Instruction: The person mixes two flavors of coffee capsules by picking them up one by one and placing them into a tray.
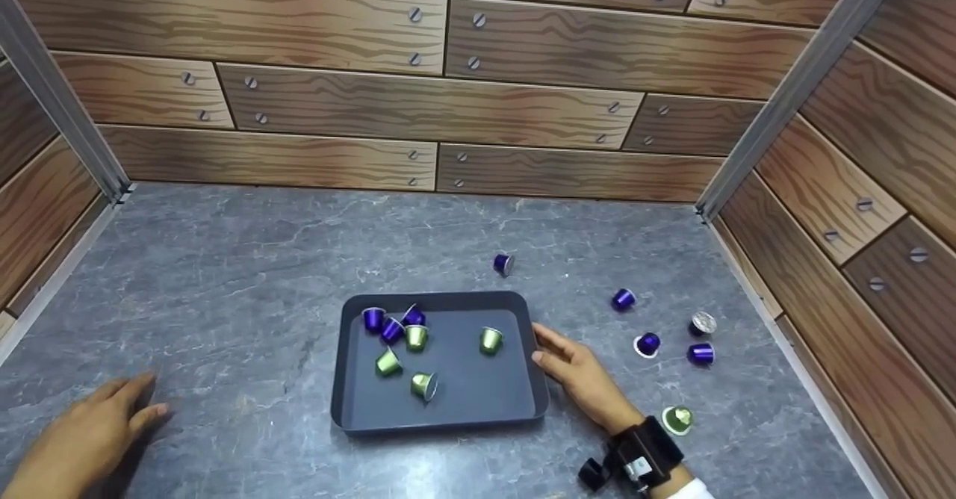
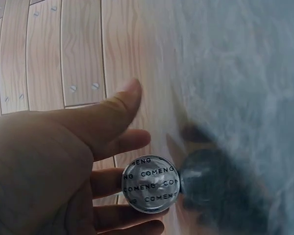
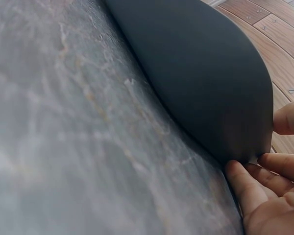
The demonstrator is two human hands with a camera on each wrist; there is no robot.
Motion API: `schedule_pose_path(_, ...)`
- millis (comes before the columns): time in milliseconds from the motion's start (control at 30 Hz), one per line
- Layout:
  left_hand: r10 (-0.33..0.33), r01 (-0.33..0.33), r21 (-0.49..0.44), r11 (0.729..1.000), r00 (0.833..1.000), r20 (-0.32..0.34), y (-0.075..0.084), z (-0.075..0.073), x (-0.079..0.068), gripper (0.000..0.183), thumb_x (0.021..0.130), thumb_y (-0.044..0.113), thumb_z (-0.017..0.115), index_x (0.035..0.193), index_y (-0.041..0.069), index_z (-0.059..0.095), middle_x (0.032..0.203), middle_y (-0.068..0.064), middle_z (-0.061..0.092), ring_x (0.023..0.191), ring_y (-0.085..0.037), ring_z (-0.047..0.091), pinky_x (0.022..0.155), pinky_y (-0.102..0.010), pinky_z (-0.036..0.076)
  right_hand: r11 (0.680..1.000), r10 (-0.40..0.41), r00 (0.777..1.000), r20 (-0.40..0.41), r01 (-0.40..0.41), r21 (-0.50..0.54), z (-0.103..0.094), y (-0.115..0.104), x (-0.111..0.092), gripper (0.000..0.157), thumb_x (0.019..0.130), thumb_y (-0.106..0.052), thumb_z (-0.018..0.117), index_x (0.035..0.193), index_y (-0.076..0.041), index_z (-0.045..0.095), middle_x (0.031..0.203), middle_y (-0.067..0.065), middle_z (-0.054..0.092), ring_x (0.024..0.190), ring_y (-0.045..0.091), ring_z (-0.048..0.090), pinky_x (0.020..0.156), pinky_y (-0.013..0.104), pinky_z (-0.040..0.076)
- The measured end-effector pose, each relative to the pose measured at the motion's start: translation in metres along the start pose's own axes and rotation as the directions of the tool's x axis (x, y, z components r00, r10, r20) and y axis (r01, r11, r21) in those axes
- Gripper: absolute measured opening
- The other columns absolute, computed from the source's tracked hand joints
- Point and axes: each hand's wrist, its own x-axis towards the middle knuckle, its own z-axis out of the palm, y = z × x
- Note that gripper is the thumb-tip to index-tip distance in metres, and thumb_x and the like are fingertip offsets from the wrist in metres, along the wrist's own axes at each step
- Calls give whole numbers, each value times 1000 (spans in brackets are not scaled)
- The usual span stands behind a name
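My right hand [image 1: 586, 379] holds the right rim of the dark grey tray [image 1: 478, 417], thumb at the rim and fingertips low on the outer wall [image 3: 206, 88]. Inside the tray lie 3 purple coffee capsules [image 1: 373, 320] and several green coffee capsules [image 1: 491, 341], most toward its left half. Off to the left, my left hand [image 1: 86, 432] is low over the table, its thumb spread from its extended fingers. A coffee capsule [image 2: 151, 184] with a silver printed lid is before these fingers in the left wrist view; the hand hides it from the head view.
Right of the tray lie several purple capsules [image 1: 700, 353], one capsule with its lid up [image 1: 702, 324], and a green capsule [image 1: 677, 420]. Another purple capsule [image 1: 502, 263] is behind the tray. Wood-patterned walls [image 1: 336, 103] border the grey marbled table [image 1: 246, 260].
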Motion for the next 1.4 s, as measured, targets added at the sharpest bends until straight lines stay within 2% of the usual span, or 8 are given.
schedule_pose_path(267,10,-9,39,999,1000,-16,-3,-3,1,54,83,25,60,119,-12,43,110,-36,44,97,-54,43,76,-64,36,1000,25,1000,-8,-25,7,0,-4,-1,57,89,-13,53,136,7,25,136,26,31,120,35,38,95,33,38)
schedule_pose_path(367,53,-50,37,998,996,-78,-4,0,0,47,81,13,63,115,-13,46,108,-33,47,95,-52,46,75,-62,38,999,40,999,-6,-40,21,0,-5,0,58,89,-12,53,136,7,25,137,25,30,121,36,36,95,32,38)
schedule_pose_path(500,118,-114,33,993,978,-175,-7,4,-1,39,78,4,63,110,-14,50,106,-33,49,93,-51,47,73,-62,38,999,37,999,22,-38,32,0,-9,0,55,90,-5,48,135,11,21,137,29,27,122,40,32,96,33,37)
schedule_pose_path(600,134,-130,31,991,969,-206,-9,6,-1,35,77,2,62,106,-13,51,104,-33,50,91,-51,48,72,-62,38,999,34,999,30,-35,16,2,-15,-1,54,91,-2,46,135,13,19,136,31,26,122,41,31,98,36,35)
schedule_pose_path(800,118,-113,41,993,978,-169,-8,6,2,32,77,4,63,103,-11,53,100,-33,51,89,-52,49,69,-62,39,998,60,998,19,-60,13,7,-26,-4,55,91,-4,46,135,12,18,137,30,25,123,41,30,99,43,31)
schedule_pose_path(1033,121,-113,56,992,976,-180,-4,6,3,25,76,4,65,97,-8,57,93,-28,54,86,-48,52,67,-59,41,998,54,998,18,-54,21,8,-25,-5,55,91,-4,46,135,12,18,137,31,24,122,42,30,99,44,31)
schedule_pose_path(1200,137,-125,72,990,968,-211,2,5,2,20,74,5,67,90,-5,58,85,-21,56,81,-44,55,61,-56,42,998,65,998,13,-65,27,8,-25,-5,55,91,-4,47,136,10,20,137,30,25,122,41,31,99,45,30)
schedule_pose_path(1400,151,-139,66,988,956,-253,11,2,1,25,75,6,67,93,-7,58,88,-25,56,82,-46,54,63,-58,42,999,51,999,14,-51,17,10,-24,-5,55,90,-3,47,135,13,19,136,32,24,123,42,29,98,36,35)
